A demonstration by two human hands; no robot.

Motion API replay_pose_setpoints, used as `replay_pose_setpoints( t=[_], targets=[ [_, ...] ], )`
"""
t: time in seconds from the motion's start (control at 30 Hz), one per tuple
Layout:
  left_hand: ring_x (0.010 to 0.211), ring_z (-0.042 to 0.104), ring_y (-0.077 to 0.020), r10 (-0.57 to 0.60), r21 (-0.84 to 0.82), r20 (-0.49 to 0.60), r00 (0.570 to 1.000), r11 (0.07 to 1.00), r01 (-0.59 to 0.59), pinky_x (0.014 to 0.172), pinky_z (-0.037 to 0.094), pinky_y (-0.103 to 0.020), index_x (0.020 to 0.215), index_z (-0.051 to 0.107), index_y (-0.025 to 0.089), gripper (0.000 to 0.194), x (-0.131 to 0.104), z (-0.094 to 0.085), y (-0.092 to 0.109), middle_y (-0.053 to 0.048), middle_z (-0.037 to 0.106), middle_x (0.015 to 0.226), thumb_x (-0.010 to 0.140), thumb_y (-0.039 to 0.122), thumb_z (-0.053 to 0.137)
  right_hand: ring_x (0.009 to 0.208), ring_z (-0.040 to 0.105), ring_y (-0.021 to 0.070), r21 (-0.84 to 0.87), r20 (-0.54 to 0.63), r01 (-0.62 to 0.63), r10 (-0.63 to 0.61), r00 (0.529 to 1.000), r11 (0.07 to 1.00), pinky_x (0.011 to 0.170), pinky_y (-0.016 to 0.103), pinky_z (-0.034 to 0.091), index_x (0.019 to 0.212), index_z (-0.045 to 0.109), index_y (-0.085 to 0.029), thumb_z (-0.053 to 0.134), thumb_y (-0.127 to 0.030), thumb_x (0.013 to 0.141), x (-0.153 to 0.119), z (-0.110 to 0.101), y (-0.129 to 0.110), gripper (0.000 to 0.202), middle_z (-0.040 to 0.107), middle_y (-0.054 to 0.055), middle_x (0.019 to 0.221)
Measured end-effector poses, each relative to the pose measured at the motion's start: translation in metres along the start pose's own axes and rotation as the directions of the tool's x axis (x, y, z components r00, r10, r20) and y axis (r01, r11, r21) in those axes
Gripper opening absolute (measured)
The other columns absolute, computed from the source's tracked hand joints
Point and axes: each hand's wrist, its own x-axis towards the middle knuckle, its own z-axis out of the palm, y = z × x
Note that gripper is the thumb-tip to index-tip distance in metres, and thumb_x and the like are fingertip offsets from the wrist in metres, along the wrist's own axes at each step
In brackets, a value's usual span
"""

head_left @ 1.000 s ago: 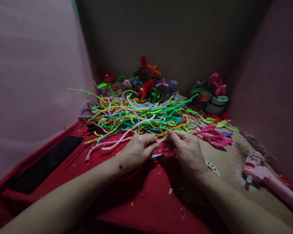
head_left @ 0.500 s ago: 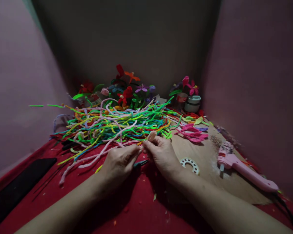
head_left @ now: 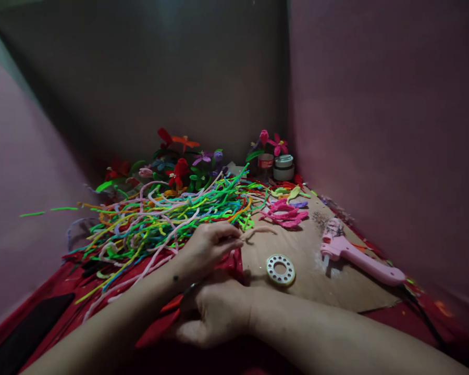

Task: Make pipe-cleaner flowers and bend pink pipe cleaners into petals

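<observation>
My left hand (head_left: 214, 245) is closed, pinching a beige pipe cleaner (head_left: 261, 229) by one end. The free part of it sticks out to the right over the board, bent in a loose fork. Just below and nearer to me, my right hand (head_left: 219, 310) is curled around a hand tool whose red-orange handle (head_left: 172, 304) shows at its left side. Most of that tool is hidden by the fingers and my left forearm, so its kind is unclear. A heap of colourful pipe cleaners (head_left: 168, 211) lies beyond my left hand.
On the wooden board (head_left: 308, 291) lie a pink glue gun (head_left: 359, 258), a round spool with holes (head_left: 280, 269) and bent pink pipe cleaners (head_left: 285, 213). Pipe-cleaner flowers (head_left: 180, 172) and a lidded jar (head_left: 283, 167) stand at the back. A black flat object (head_left: 31, 330) lies left.
My right hand has let go of the beige piece and come down to the hand tool. My left hand keeps hold of the pipe cleaner. The view has turned right.
</observation>
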Motion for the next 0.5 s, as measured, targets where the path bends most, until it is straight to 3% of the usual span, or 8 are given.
replay_pose_setpoints(
  t=[0.17, 0.23, 0.37, 0.5],
  targets=[
    [0.061, 0.052, -0.0116, 0.122, 0.123, 0.157, 0.980, 0.982, -0.141, 0.058, 0.037, -0.019, 0.075, 0.068, 0.016, 0.013, 0.042, 0.034, 0.011, -0.001, 0.061, 0.066, 0.073, 0.026, 0.059, 0.053, 0.047, 0.0099, -0.018, 0.038, 0.095, -0.094, 0.995, 0.995, 0.046, 0.018, 0.033, 0.076, 0.066, -0.015, 0.048, -0.036, 0.075, 0.001, -0.006, 0.004, 0.028, 0.062, 0.002, 0.062],
    [0.057, 0.050, -0.0105, 0.157, 0.165, 0.121, 0.980, 0.971, -0.176, 0.054, 0.035, -0.019, 0.077, 0.068, 0.016, 0.013, 0.053, 0.037, 0.009, 0.000, 0.059, 0.062, 0.070, 0.026, 0.063, 0.054, 0.048, 0.0104, 0.009, 0.059, 0.062, -0.062, 0.996, 0.998, 0.047, 0.018, 0.033, 0.075, 0.067, -0.015, 0.046, -0.038, 0.076, 0.000, -0.007, 0.004, 0.031, 0.063, 0.002, 0.063],
    [0.059, 0.049, -0.0096, 0.160, 0.154, -0.094, 0.983, 0.977, -0.144, 0.056, 0.037, -0.018, 0.078, 0.067, 0.015, 0.018, 0.049, 0.011, 0.005, 0.000, 0.060, 0.066, 0.073, 0.030, 0.060, 0.048, 0.045, 0.0096, 0.031, 0.086, -0.037, 0.035, 0.996, 0.999, 0.044, 0.020, 0.029, 0.068, 0.066, -0.017, 0.045, -0.041, 0.076, -0.002, -0.006, 0.003, 0.033, 0.062, 0.002, 0.059],
    [0.054, 0.048, -0.0090, -0.013, 0.093, -0.151, 0.988, 0.995, 0.028, 0.052, 0.037, -0.018, 0.077, 0.067, 0.014, 0.021, 0.016, -0.028, -0.008, 0.001, 0.056, 0.060, 0.075, 0.032, 0.056, 0.046, 0.039, 0.0094, -0.034, 0.041, 0.032, -0.031, 0.999, 0.999, 0.047, 0.023, 0.026, 0.058, 0.064, -0.018, 0.051, -0.039, 0.073, -0.002, -0.002, 0.001, 0.029, 0.059, 0.002, 0.052]
  ],
)
